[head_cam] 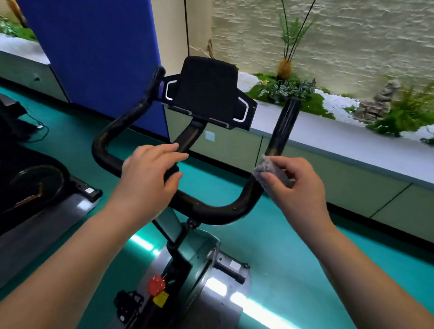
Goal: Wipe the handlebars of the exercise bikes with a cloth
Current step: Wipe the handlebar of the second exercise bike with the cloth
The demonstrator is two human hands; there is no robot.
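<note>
A: Why is the left hand [151,171] laid on the handlebar [208,209] with nothing gripped?

B: Its fingers are kept nearly straight, resting over the bar's middle at about nine o'clock from the cloth; the bar is probably being steadied.

A: And the cloth [267,168]?

B: It is pinched between thumb and curled fingers of the right hand [294,188] and pressed against the right upright grip, at three o'clock, so that section can be rubbed.
</note>
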